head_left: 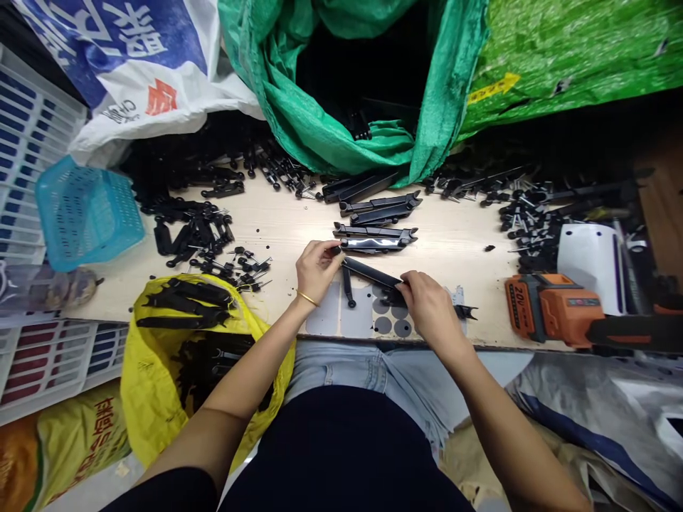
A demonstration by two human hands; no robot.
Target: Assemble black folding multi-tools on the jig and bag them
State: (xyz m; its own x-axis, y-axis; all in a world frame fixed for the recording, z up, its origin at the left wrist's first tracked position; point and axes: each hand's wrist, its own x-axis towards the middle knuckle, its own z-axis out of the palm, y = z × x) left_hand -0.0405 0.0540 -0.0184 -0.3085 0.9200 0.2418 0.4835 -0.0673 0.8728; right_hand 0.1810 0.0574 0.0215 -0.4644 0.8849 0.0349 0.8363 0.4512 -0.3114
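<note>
We start with the containers. At the back of the table [469, 245] a green sack [320, 135] stands open, and in its dark mouth we make out black plastic parts, too shadowed to tell apart. At the near left edge a yellow bag [154, 370] gapes open. Several long black bars lie across its mouth and more dark pieces lie deeper inside. A blue basket [85, 213] sits tilted at the far left, and we cannot tell what it holds. White slatted crates [32, 128] are stacked beside it.

Loose small black parts with metal pins [213, 238] are heaped on the table between the basket and the hands. Finished black assemblies [376, 238] lie in short stacks just beyond the hands. An orange cordless drill [555, 309] rests on the right, well apart from them.

The black bar [371, 272] lies slanted between the two hands, just above the table's near edge, over a grey sheet with round holes [381, 323]. The left hand [317, 269] is closed narrowly, pinching the bar's left end with its fingertips. The right hand [430, 309] is curled around the bar's right end, knuckles up, hiding that end. A short black piece [348, 288] hangs off the bar near the left hand.
</note>
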